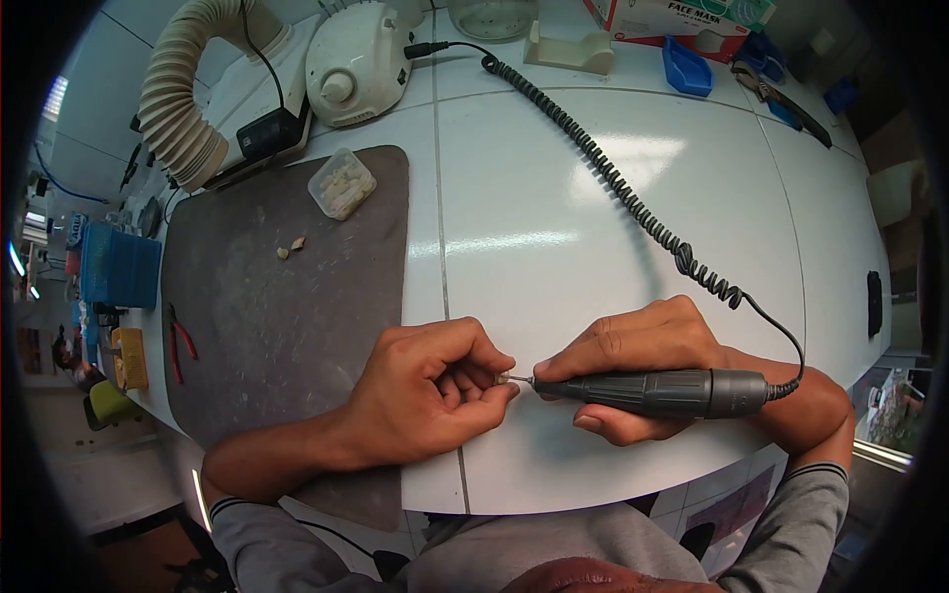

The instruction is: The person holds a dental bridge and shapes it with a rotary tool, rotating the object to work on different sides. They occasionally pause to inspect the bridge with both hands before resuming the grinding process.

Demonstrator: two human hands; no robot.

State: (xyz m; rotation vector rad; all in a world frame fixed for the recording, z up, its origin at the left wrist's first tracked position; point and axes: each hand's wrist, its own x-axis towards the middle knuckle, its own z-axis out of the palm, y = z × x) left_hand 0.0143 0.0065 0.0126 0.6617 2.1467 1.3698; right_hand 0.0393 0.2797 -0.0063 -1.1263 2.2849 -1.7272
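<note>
My right hand (643,341) is wrapped round a black rotary handpiece (662,394), which lies level and points left. A thin metal bur (520,379) sticks out of its tip and reaches the fingertips of my left hand (425,390). Thumb and index finger of that hand are pinched together, the other fingers curled in. Whatever they hold is mostly hidden and too small to name. From the handpiece's rear, a coiled black cord (613,173) runs up to a white control unit (358,64) with a knob.
A dark mat (287,326) bears a clear tub of pale pieces (342,185), two small tooth-coloured bits (291,249) and red-handled pliers (182,344). Behind stands a ribbed hose (168,104). A mask box (672,25), blue tray (686,67) and blue basket (121,265) line the edges.
</note>
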